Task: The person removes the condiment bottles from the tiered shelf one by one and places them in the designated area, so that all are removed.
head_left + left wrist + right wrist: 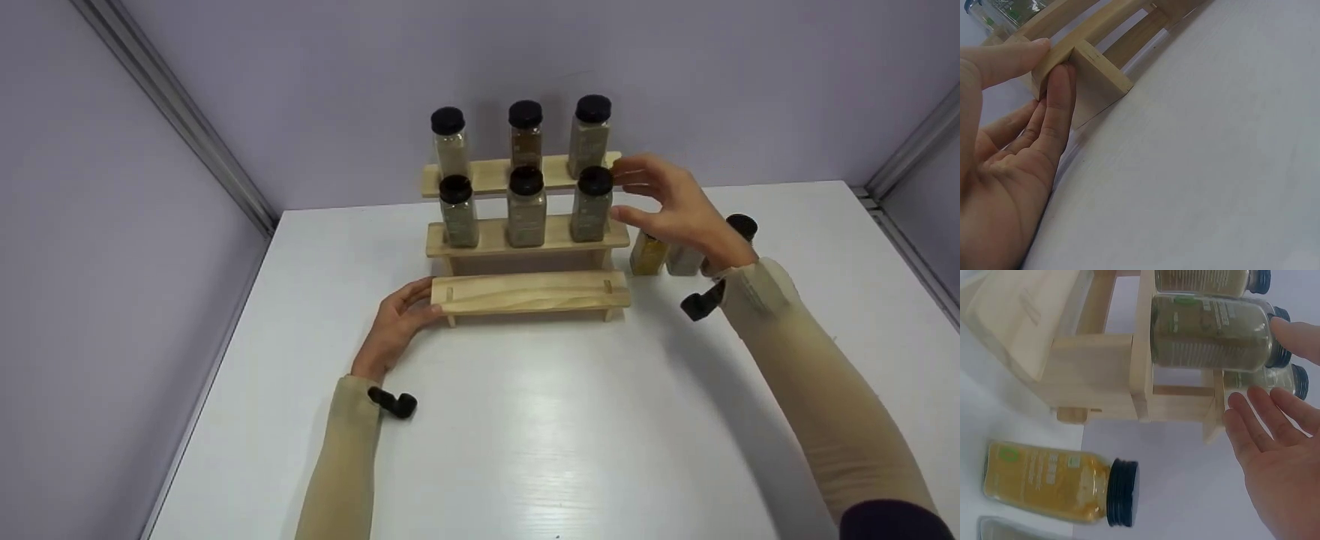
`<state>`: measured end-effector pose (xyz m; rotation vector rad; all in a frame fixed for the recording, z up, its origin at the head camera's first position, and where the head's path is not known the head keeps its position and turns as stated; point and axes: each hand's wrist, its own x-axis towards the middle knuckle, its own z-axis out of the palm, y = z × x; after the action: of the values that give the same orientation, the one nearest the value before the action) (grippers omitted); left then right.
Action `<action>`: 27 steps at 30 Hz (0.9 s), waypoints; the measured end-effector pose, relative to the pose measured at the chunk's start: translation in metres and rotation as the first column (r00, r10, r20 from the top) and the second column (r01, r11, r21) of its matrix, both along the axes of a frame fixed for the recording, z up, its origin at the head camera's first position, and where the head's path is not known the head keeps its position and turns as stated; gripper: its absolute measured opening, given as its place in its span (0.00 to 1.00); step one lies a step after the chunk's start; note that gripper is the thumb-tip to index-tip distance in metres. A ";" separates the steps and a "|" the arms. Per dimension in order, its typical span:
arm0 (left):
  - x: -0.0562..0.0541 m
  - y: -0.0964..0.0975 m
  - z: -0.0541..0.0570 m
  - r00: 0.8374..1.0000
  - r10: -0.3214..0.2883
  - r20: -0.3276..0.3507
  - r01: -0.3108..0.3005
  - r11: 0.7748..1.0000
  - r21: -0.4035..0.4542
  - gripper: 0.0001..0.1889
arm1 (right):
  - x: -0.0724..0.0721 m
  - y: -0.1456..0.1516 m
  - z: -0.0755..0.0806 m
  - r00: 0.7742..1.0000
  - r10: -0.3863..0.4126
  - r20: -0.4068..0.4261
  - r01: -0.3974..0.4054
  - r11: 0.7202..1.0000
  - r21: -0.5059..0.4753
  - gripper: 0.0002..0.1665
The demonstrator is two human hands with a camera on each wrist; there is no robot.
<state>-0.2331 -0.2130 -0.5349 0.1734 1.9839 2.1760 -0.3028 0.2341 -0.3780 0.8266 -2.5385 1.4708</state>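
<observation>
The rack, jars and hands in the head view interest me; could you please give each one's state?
Rack: standing upright
Six shelved jars: upright, capped
Yellow jar: upright, capped
Two other tabletop jars: upright, partly hidden
Left hand: gripping the rack
Right hand: holding nothing, beside the shelved jars

A white table (300,315) stands with its far edge along a pale lilac back wall (337,90). A similar left wall (90,300) runs beside its left edge. Grey metal strips (187,120) line the room's corners, one near each far corner of the table. Light gleams on its glossy surface.
</observation>
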 end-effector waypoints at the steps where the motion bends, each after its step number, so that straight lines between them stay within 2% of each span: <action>1: 0.000 0.001 0.000 1.000 0.001 0.000 -0.001 1.000 -0.005 0.34 | 0.000 -0.002 -0.001 1.000 0.003 0.003 -0.003 1.000 -0.003 0.37; 8: 0.000 0.001 0.000 1.000 0.004 0.006 -0.004 1.000 -0.016 0.34 | -0.001 -0.014 -0.004 0.999 0.017 0.034 -0.017 1.000 -0.024 0.37; 19: 0.001 0.001 -0.001 1.000 0.004 -0.009 -0.004 0.999 -0.037 0.34 | -0.001 -0.024 -0.015 0.999 0.048 0.020 -0.047 0.997 -0.068 0.38; 27: 0.001 0.000 0.000 1.000 0.009 -0.002 -0.009 0.999 -0.031 0.34 | 0.000 -0.025 -0.013 0.998 0.047 0.038 -0.044 0.996 -0.075 0.37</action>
<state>-0.2317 -0.2130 -0.5348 0.1631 2.0216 2.1502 -0.3029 0.2092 -0.3906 0.8583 -2.4925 1.5999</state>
